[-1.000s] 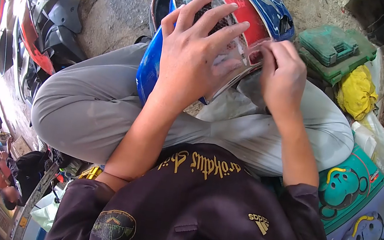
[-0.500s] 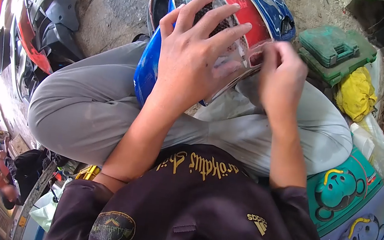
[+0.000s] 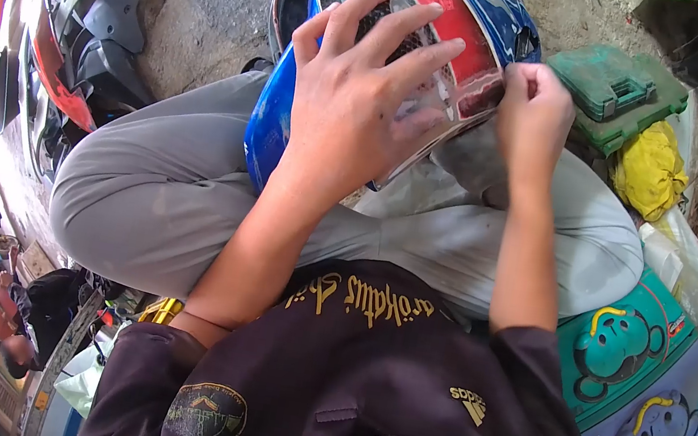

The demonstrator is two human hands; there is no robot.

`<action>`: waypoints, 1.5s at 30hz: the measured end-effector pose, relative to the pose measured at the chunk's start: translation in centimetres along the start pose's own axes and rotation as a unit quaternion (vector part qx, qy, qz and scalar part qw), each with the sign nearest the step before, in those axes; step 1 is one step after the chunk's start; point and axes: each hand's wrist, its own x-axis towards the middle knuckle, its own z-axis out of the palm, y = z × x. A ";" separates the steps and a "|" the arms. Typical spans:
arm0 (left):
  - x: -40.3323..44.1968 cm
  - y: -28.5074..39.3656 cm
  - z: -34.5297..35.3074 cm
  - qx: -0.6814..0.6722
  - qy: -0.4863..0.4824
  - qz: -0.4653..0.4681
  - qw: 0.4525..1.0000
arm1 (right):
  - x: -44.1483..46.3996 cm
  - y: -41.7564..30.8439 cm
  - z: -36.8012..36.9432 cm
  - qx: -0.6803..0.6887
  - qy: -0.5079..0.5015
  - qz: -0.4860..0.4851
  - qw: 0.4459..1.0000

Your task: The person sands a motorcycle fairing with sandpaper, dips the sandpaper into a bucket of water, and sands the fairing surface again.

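Panel (image 3: 476,57) sat under splayed left grip (image 3: 345,96), edge right beside right grip (image 3: 536,112), curled closed, couldn't tell on what tbh.

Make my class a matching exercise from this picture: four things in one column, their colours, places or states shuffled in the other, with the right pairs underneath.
Column one
1. Left hand
2. Right hand
3. Crumpled bundle
4. Trousers

Column two
A. Grey, on crossed legs
B. Fingers spread over the blue and red panel
C. Yellow, beside the green case
D. Fingers curled, at the panel's right-hand edge in the picture

Right pairs
1-B, 2-D, 3-C, 4-A
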 end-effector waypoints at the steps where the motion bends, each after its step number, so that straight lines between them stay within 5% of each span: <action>1: 0.0 0.0 0.0 0.004 -0.002 0.003 1.000 | 0.6 0.4 0.0 0.013 -0.011 0.046 0.999; 5: 0.0 -0.1 -0.1 -0.001 -0.007 -0.001 1.000 | -3.1 -1.8 0.2 0.007 0.019 -0.084 0.996; 8: -0.3 -0.1 -0.2 0.004 -0.013 0.000 1.000 | -0.7 -0.5 -0.2 0.036 -0.015 0.045 0.998; 11: 0.1 -0.2 -0.1 0.003 -0.011 0.002 1.000 | -2.8 -1.4 0.1 0.015 0.023 -0.119 0.993; 13: 0.0 -0.1 -0.2 0.002 -0.011 -0.002 1.000 | -1.3 0.3 0.1 -0.020 0.032 -0.105 0.994; 15: -0.2 -0.1 -0.2 0.003 -0.012 -0.001 1.000 | 0.0 1.3 0.2 0.124 -0.018 0.054 0.991; 18: 0.1 -0.2 -0.2 0.000 -0.008 0.004 1.000 | -1.7 0.2 -0.4 0.039 -0.019 -0.047 0.998; 22: -0.1 -0.3 0.1 0.005 0.004 0.009 1.000 | 0.4 1.2 -0.2 0.120 -0.036 0.060 0.990; 26: 0.0 -0.2 -0.1 0.000 0.001 0.000 1.000 | -1.3 -0.2 0.1 0.072 -0.013 0.007 0.997; 35: -0.3 0.1 0.0 0.009 -0.003 0.002 1.000 | 1.7 1.8 -0.1 0.153 -0.061 0.098 0.982; 45: 0.2 -0.1 0.0 0.007 0.001 0.006 1.000 | -1.3 -0.5 0.0 0.146 -0.060 0.065 0.985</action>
